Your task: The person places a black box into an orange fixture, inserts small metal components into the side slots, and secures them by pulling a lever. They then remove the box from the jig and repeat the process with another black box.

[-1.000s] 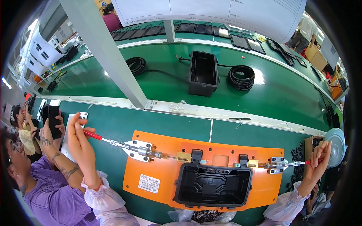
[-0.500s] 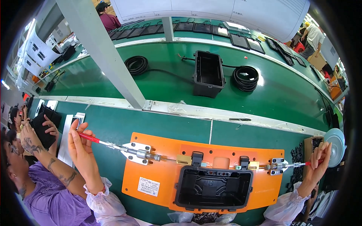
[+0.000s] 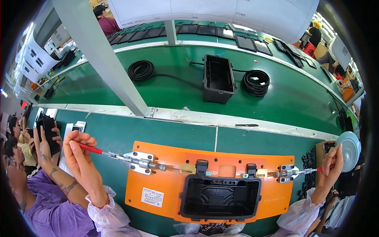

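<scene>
An orange fixture plate (image 3: 272, 203) lies in front of me, carrying a push-pull toggle clamp at either side. A black plastic box (image 3: 220, 215) sits open side up on its near middle, its two latches raised at the far edge. My left hand (image 3: 83, 166) is closed, pinching the red handle (image 3: 90, 148) of the left toggle clamp (image 3: 143, 162). On the other side my right hand (image 3: 331, 168) closes round the red-tipped handle of the right toggle clamp (image 3: 286, 173). Both clamp rods point inward to brass-coloured blocks beside the latches.
Beyond a white rail (image 3: 197, 116) stands another black box (image 3: 217, 96) with coiled cables (image 3: 256, 83). A slanting post (image 3: 98, 55) rises at left. Close on my left, a co-worker in purple (image 3: 59, 201) handles a black part. A pale blue round lid (image 3: 350, 152) is at right.
The view has shifted slightly. My left fingers have curled in more on the red handle, while my right hand keeps its hold. The co-worker's hand has moved on the black part.
</scene>
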A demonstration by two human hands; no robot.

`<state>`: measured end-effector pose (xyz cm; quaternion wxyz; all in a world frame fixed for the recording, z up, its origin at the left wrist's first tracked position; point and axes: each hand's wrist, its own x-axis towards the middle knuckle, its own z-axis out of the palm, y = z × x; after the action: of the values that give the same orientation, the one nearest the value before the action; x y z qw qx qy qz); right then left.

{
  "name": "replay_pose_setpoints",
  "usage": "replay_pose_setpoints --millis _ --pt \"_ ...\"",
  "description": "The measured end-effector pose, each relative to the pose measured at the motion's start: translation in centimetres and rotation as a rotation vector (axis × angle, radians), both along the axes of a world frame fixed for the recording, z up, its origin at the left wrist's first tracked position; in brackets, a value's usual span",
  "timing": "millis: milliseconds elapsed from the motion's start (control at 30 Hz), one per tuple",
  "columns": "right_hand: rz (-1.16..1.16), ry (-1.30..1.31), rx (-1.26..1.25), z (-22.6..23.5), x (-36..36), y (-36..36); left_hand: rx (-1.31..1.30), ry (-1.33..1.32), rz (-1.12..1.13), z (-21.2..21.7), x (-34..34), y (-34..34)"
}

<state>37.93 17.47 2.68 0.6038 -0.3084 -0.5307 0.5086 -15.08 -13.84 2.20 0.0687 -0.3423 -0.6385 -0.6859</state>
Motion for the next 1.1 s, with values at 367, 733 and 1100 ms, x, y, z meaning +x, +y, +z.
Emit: replay_pose_setpoints --millis 367,733,1100 --pt "0.158 0.156 0.050 -0.1 -0.3 -0.1 -0.136 0.218 0.273 -1.1 -0.9 0.0" --pt "0.166 0.154 0.002 1.1 -1.3 -0.6 -0.638 1.008 -0.765 1.7 13.0 3.9" --pt "0.255 0.193 0.036 1.1 -1.9 -1.3 -0.660 0.870 -1.096 1.4 17.2 11.0"
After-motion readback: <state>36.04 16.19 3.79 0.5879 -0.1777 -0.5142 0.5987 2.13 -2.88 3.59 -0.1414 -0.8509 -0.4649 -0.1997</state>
